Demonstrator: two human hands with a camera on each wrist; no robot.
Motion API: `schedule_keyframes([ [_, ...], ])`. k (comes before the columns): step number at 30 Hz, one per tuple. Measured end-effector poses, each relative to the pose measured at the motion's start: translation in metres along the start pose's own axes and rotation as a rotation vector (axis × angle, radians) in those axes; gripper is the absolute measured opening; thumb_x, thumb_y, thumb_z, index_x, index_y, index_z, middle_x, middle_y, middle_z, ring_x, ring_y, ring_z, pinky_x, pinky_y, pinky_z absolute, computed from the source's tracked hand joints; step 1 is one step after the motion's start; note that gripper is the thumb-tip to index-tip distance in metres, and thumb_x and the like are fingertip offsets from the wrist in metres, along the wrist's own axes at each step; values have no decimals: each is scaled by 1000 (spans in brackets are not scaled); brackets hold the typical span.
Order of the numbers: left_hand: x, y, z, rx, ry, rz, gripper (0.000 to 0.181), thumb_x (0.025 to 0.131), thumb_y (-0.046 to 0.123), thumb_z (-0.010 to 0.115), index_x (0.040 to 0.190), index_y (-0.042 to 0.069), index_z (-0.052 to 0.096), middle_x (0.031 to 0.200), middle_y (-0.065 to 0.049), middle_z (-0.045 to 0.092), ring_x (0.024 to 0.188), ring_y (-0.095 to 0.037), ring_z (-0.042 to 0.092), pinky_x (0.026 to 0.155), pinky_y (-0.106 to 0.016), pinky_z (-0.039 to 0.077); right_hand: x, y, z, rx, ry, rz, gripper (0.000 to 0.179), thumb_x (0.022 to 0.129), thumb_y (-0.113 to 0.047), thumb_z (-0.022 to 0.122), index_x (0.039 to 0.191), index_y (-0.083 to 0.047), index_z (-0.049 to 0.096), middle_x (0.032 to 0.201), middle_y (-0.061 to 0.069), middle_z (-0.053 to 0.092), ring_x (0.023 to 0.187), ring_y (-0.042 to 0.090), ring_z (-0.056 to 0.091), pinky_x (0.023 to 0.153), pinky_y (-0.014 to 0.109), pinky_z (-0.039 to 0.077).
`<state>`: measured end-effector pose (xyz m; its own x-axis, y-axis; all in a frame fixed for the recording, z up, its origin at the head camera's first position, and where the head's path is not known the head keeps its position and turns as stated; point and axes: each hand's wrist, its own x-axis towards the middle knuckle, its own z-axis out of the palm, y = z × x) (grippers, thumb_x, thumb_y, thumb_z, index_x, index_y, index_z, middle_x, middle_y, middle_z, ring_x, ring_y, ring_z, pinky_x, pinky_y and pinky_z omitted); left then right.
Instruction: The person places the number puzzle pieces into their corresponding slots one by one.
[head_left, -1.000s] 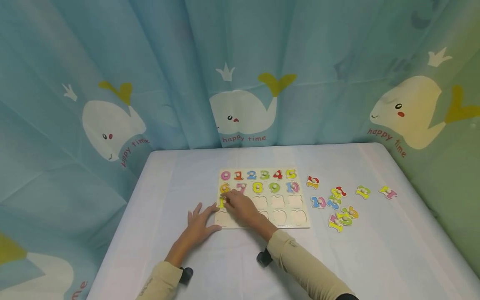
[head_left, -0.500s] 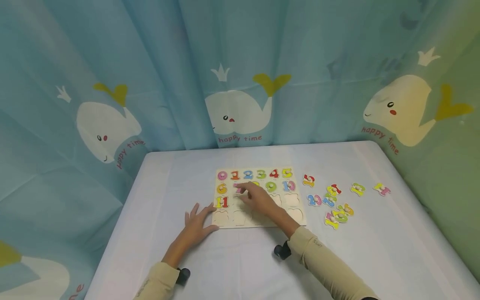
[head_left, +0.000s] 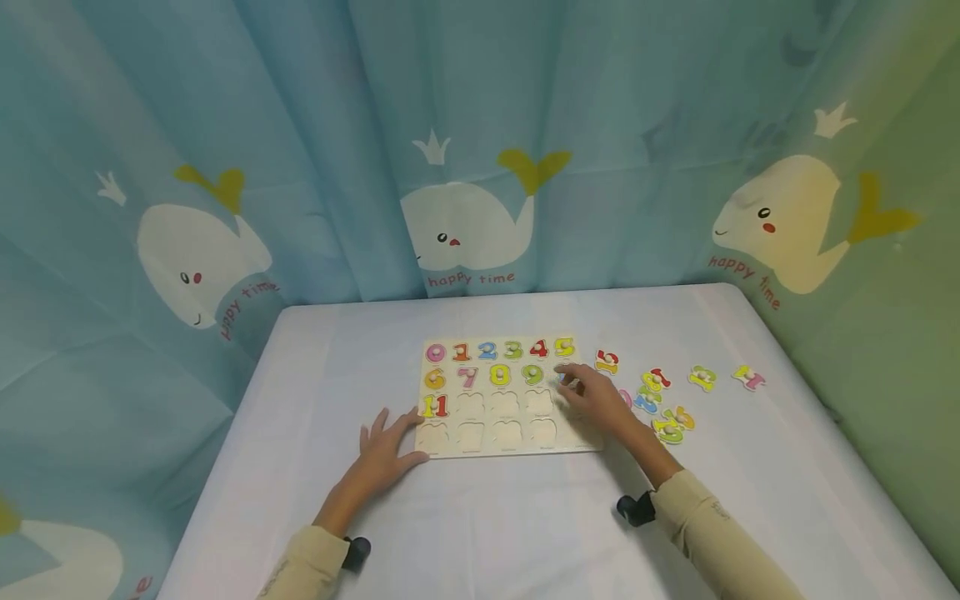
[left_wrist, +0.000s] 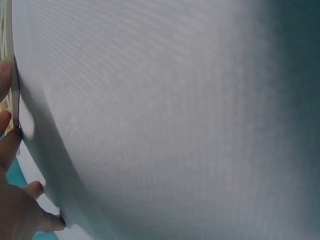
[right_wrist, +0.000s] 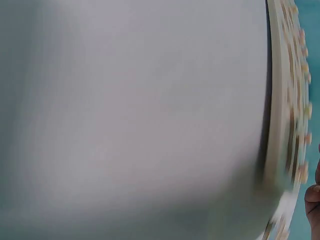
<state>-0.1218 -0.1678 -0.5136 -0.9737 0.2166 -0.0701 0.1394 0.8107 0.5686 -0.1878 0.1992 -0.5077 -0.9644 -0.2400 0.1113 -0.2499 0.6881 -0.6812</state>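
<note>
A wooden number puzzle board (head_left: pixel 489 437) lies on the white table. Its top two rows hold number pieces with small knobs, and a yellow-and-red 11 piece (head_left: pixel 435 406) sits at the left of the third row. Other recesses in the lower rows are bare. My left hand (head_left: pixel 381 454) rests at the board's left edge with fingers spread; in the left wrist view its fingertips (left_wrist: pixel 5 75) touch that edge. My right hand (head_left: pixel 596 400) hovers above the board's right side, fingers loosely bent, no piece visible in them. It covers most of the 10 piece.
Several loose number pieces lie right of the board, among them a red-and-orange 15 piece (head_left: pixel 607 361), a green-and-yellow piece (head_left: pixel 702 378) and a yellow-and-pink piece (head_left: pixel 748 377). Some overlap in a cluster, partly behind the right arm. A blue whale-print curtain (head_left: pixel 322 167) hangs behind the table.
My right hand has left the 11 piece, now lying in its recess, and moved right across the board toward the loose pieces. The left hand stays at the board's edge.
</note>
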Motion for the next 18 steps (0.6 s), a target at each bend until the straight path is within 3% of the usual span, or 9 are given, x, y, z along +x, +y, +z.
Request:
schedule_keyframes([
  [7, -1, -1, 1, -17, 0, 15, 55, 81, 31, 73, 129, 13, 53, 144, -12, 41, 136, -47, 13, 102, -69, 0, -31, 33, -37, -49, 98, 85, 38, 89, -10, 64, 126, -5, 55, 101, 9, 61, 75, 18, 52, 59, 29, 43],
  [12, -1, -1, 1, -15, -7, 6, 56, 81, 31, 73, 130, 13, 53, 144, -12, 40, 136, -46, 12, 103, -68, -1, -49, 59, -61, -105, 231, 131, 35, 89, -4, 62, 123, 1, 56, 99, 15, 62, 78, 22, 55, 58, 29, 43],
  [15, -1, 0, 0, -16, -6, 1, 56, 81, 30, 74, 130, 13, 53, 144, -12, 40, 136, -46, 12, 103, -67, -2, -56, 67, -68, -124, 305, 182, 32, 88, -2, 62, 119, 5, 57, 94, 16, 61, 79, 26, 56, 59, 30, 44],
  [18, -2, 0, 0, -14, -2, -7, 56, 80, 30, 74, 130, 13, 52, 144, -12, 40, 137, -46, 12, 103, -67, -2, -60, 69, -68, -102, 310, 245, 34, 88, -5, 64, 118, 8, 56, 92, 17, 59, 80, 29, 57, 58, 27, 44],
])
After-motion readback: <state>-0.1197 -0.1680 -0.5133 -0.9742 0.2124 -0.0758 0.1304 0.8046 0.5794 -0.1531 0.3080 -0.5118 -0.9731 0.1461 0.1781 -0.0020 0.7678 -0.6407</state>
